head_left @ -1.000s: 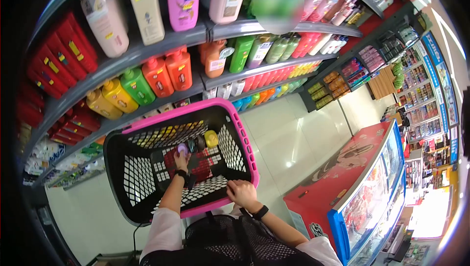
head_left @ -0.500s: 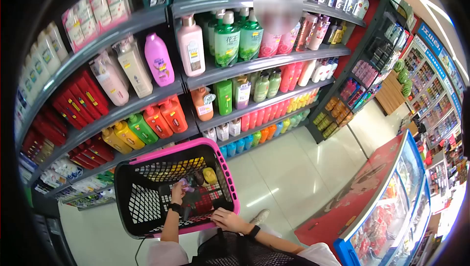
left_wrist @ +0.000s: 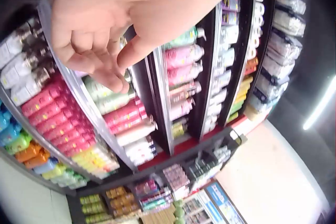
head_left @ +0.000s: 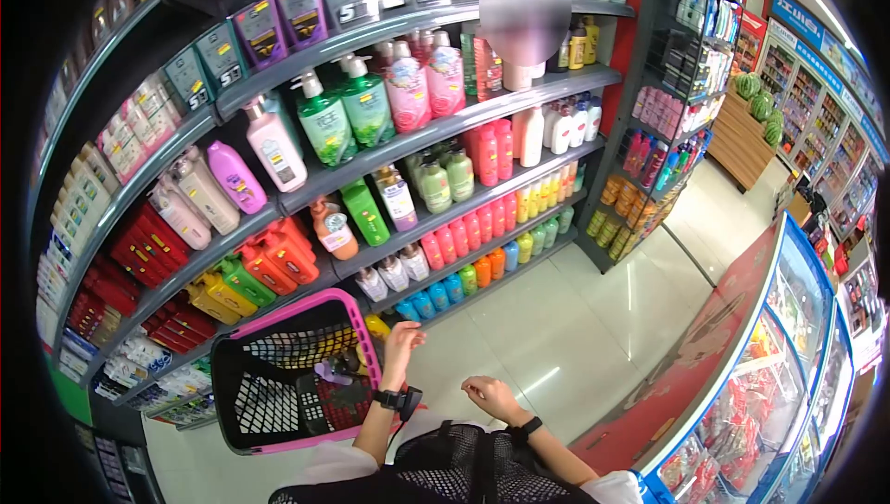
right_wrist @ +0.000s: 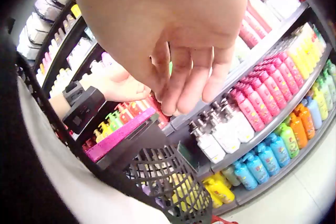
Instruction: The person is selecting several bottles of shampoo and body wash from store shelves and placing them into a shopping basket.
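Beyond the right hand (head_left: 493, 396), a red-sided display case (head_left: 693, 342), head view only.

Grey shelves (head_left: 464, 121) are lining one side of a pale, glossy tiled floor (head_left: 565, 332). A blue-trimmed red freezer (head_left: 691, 346) is standing opposite, and a strip light (left_wrist: 320, 104) is glowing overhead.

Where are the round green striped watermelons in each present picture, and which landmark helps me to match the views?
Head: the watermelons are at upper right, on a brown wooden stand.
Left wrist: at the bottom edge, near the middle.
Right wrist: not in it.
Shared landmark: the row of deep-pink plastic bottles, above bright blue ones.
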Action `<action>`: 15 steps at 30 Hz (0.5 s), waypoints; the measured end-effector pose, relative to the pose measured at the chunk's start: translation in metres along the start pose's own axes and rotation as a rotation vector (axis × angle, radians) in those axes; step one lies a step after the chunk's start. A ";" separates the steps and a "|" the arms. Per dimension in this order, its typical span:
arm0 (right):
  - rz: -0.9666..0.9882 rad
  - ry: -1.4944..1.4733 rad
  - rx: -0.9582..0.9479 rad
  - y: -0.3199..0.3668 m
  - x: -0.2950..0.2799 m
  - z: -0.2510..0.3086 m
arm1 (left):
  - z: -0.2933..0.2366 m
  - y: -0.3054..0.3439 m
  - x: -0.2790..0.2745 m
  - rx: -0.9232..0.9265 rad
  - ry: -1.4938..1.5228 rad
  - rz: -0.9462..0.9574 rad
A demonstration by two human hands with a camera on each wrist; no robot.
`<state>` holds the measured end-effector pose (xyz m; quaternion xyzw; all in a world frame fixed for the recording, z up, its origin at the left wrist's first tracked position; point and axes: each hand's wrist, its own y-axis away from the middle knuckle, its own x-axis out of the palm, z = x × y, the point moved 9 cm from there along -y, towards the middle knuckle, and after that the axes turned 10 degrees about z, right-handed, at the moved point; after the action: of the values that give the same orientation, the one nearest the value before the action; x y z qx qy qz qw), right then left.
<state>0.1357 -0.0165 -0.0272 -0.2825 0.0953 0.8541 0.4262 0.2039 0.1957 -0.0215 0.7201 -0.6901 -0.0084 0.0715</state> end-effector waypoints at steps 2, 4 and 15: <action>0.014 -0.018 0.077 0.018 0.003 -0.023 | 0.005 -0.017 0.059 -0.016 0.007 0.223; 0.032 -0.039 0.149 0.031 0.008 -0.042 | -0.002 -0.019 0.087 -0.076 -0.058 0.304; 0.164 -0.043 0.524 0.049 -0.026 -0.158 | 0.086 -0.095 0.192 -0.105 -0.502 0.925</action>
<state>0.1731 -0.1282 -0.1457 -0.1357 0.3266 0.8378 0.4159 0.2977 0.0000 -0.1007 0.3118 -0.9303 -0.1826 -0.0636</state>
